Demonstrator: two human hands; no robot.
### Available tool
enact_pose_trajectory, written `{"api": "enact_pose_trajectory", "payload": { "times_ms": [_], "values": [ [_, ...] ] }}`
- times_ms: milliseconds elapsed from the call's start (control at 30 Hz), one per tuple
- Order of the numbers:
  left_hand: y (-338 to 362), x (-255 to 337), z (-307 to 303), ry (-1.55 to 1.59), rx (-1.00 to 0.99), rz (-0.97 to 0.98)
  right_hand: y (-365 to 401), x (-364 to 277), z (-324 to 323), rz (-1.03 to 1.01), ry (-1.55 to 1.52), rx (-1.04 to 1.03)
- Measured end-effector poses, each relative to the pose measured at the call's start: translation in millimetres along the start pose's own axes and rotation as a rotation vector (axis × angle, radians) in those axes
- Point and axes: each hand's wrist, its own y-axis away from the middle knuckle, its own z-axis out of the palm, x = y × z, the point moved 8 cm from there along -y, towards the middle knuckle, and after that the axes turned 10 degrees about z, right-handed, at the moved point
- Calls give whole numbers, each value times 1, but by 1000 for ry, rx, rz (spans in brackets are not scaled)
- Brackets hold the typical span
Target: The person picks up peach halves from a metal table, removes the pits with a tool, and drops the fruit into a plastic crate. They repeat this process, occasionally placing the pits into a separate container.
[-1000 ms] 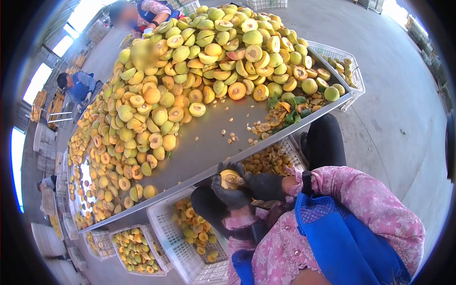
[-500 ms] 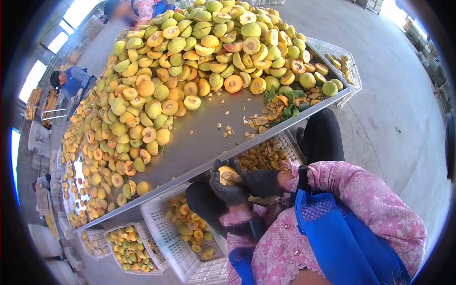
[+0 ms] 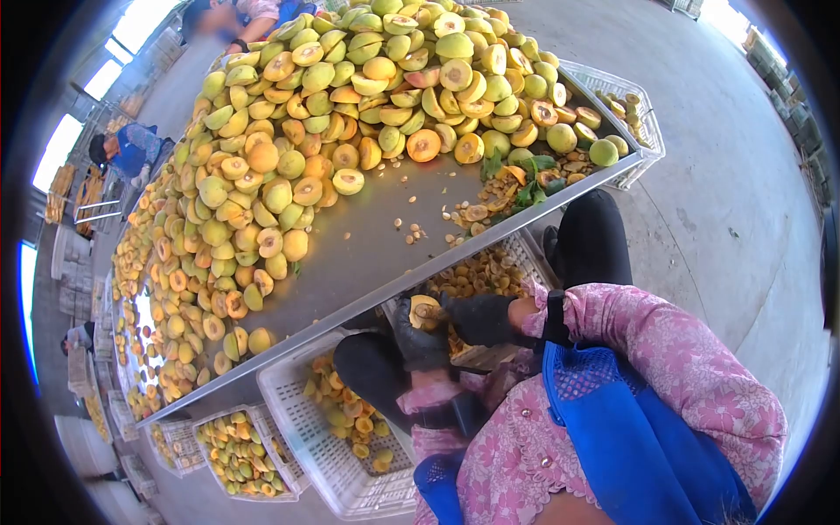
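Observation:
Both of my hands wear dark gloves and are close together in front of the table's near edge. My left hand (image 3: 418,339) is closed around a halved yellow peach (image 3: 426,312), its cut face turned up. My right hand (image 3: 479,319) is closed and sits just right of the fruit, fingers at its edge; whatever it grips is hidden. Beneath my hands stands a crate (image 3: 535,257) with peach scraps (image 3: 479,273). To the left of my knee, a white crate (image 3: 289,398) has halved peaches (image 3: 354,420) in it.
A big heap of halved peaches (image 3: 297,166) covers much of the metal table (image 3: 367,249). Scraps and green leaves (image 3: 531,179) lie at its right corner. Other crates stand lower left (image 3: 241,455) and right (image 3: 643,114). Co-workers (image 3: 131,149) are across the table.
My hands have shifted slightly, and the peach half in my left hand is turned a little differently. The view has moved slightly.

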Motion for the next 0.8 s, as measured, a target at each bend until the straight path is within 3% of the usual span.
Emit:
{"api": "enact_pose_trajectory", "payload": {
  "times_ms": [33,100,133,200,233,300,333,400,433,500,633,700,733,800],
  "values": [
    [2,-13,4,1,-1,0,2,0,0,1,-1,0],
    [13,-67,13,597,167,-327,6,-5,-7,55,-17,-25],
    [14,-73,12,596,167,-327,6,-7,-7,53,-18,-26],
    [3,-48,5,150,54,-18,5,-5,-7,121,-92,-18],
    [2,-54,6,150,55,-19,3,-6,-7,121,-91,-20],
    [6,-82,16,869,280,-339,-1,-7,-7,125,-80,-29],
    [7,-83,17,872,282,-342,-3,-7,-5,127,-79,-31],
    [11,-62,22,1301,497,-565,-6,-6,0,171,-66,-74],
    [14,-76,22,1300,501,-568,-6,-8,-1,172,-66,-79],
    [7,-92,18,925,274,-343,-5,-16,-6,190,-157,-139],
    [10,-101,16,858,254,-301,-4,-28,-11,217,-296,-24],
    [15,-106,17,1080,432,-412,0,-36,-14,259,-437,-345],
    [15,-103,19,1081,431,-414,-2,-29,-7,261,-438,-345],
    [14,-87,19,1191,531,-519,-8,-40,-23,16,-295,-119]
  ]
}}
